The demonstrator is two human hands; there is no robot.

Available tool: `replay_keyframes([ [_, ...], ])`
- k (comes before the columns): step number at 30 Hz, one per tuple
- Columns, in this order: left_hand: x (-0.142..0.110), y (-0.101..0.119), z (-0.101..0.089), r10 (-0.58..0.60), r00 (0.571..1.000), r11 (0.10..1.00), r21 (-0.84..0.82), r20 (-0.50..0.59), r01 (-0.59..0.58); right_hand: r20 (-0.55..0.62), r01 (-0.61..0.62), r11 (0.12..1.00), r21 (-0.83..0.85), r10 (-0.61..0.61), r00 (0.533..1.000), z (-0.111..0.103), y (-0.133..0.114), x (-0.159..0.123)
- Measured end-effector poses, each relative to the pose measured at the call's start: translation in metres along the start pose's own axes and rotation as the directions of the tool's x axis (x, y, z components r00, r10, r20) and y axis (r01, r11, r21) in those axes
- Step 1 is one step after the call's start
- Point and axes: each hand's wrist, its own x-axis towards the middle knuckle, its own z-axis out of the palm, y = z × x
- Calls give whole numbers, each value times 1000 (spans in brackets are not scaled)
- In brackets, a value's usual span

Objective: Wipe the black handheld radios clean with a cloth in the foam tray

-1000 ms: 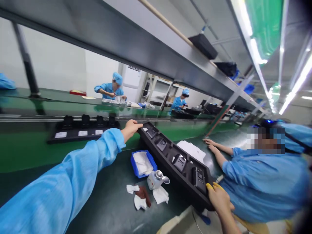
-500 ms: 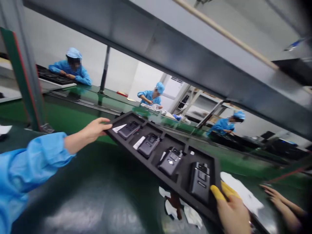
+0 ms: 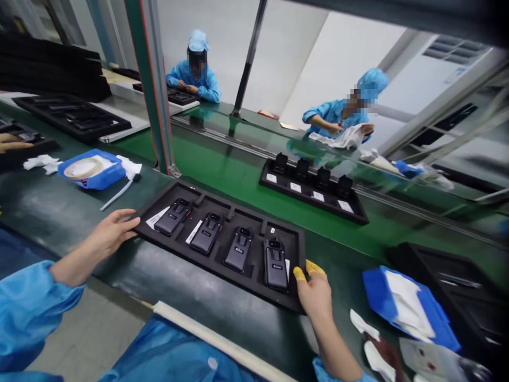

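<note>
A black foam tray spans the space between my two hands, low over or resting on the green bench; I cannot tell which. Its compartments hold several dark handheld devices with pale lettering, and white paper slips lie beside some of them. My left hand grips the tray's left end, thumb and fingers at the rim. At the right end, my right hand grips the edge, with yellow covers on the fingertips in view.
Another loaded black tray sits on the green belt ahead. Blue boxes with white contents flank me, the right one near another black tray. A green-grey post rises ahead left. Co-workers in blue sit opposite; another person's hand shows far left.
My view has turned left and downward. The tray, still in both hands, now appears lower, farther left and less steeply slanted. The tray on the belt has come clearly into view.
</note>
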Motion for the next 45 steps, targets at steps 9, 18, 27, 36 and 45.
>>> replay_keyframes([
  [9, -24, 11, 55, 534, 832, 701, 473, 149, -534, -9, 56, 968, -244, -60, 998, -14, -7, -15],
  [18, -114, -8, 194, 267, 589, 115, 581, 763, -806, 16, 213, 882, -421, -228, 974, -1, -40, -39],
  [27, -103, 0, 213, 151, 692, 94, 686, 706, -721, -59, 165, 981, 104, -160, 985, 19, -68, -33],
  [36, -79, 16, 196, 8, 759, 901, 325, 650, -288, 20, 60, 961, 270, -68, 997, 37, -60, -29],
  [45, -92, 4, 204, -153, 626, 943, -76, 765, 323, -152, 148, 927, 344, -100, 983, 29, -67, -25],
])
